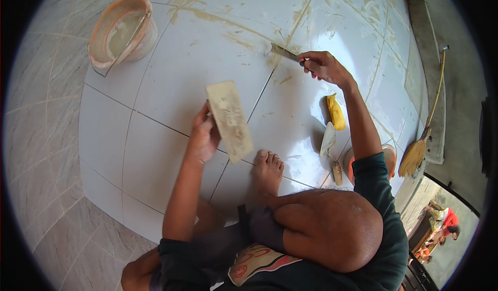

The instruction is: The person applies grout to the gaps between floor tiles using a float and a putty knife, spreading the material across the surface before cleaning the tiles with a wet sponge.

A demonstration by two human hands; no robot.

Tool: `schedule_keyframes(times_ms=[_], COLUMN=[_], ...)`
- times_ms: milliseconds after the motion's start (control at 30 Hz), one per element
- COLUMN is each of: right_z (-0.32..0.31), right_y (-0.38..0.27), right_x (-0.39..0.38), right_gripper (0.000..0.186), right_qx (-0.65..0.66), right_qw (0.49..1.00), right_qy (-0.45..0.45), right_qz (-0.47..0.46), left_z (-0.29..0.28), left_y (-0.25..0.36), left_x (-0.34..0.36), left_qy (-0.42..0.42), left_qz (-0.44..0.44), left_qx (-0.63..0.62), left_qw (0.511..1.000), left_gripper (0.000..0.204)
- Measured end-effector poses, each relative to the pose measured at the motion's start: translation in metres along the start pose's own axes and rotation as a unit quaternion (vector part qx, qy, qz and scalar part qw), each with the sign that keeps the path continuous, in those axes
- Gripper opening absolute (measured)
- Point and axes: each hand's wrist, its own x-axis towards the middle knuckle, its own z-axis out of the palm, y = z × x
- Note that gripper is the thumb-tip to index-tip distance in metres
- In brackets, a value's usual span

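Note:
My left hand [204, 138] grips a flat rectangular board [230, 119] by its left edge, above the floor; beige paste is smeared over its face. In my right hand [327, 69] is a putty knife [285, 52], its dark handle showing some red. The blade points left, its tip at a joint between white floor tiles [171, 88], where paste is smeared. Paste fills the joints farther off, while those nearer me show as dark lines. Whether the tip touches the tile, I cannot tell.
An orange-rimmed bucket [149, 39] with pale contents stands far left. Right of my bare foot [268, 169] lie a yellow packet [335, 112] and a pointed trowel [328, 138]. An orange container [389, 158] is partly behind my arm. A broom [415, 156] leans by the right wall.

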Motion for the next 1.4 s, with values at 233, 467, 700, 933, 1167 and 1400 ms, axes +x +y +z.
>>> schedule_keyframes(times_ms=[233,467,700,933,1167,1400], right_z=[0.118,0.095,0.071,0.108,0.058,0.047], right_y=[0.004,-0.015,0.000,-0.003,-0.021,-0.019], right_x=[-0.044,-0.020,-0.029,-0.021,0.031,-0.061], right_gripper=[0.033,0.035,0.030,0.018,0.020,0.029], right_qx=[-0.341,-0.370,-0.337,-0.387,-0.346,-0.248], right_qw=[0.929,0.906,0.922,0.910,0.893,0.963], right_qy=[0.085,0.096,0.088,0.070,0.235,0.046], right_qz=[-0.116,-0.183,-0.171,-0.132,-0.165,-0.097], left_z=[-0.057,-0.067,-0.073,-0.066,-0.062,0.005], left_y=[0.027,0.039,0.001,0.000,0.020,0.016], left_x=[-0.004,-0.011,-0.025,-0.015,0.016,0.009], left_qy=[0.051,0.033,0.058,0.063,0.042,0.055], left_qz=[0.029,0.018,-0.002,-0.012,0.026,0.000], left_qx=[-0.021,-0.009,-0.024,0.000,0.003,0.005], left_qw=[0.998,0.999,0.998,0.998,0.999,0.998], left_gripper=[0.039,0.039,0.033,0.034,0.040,0.043])
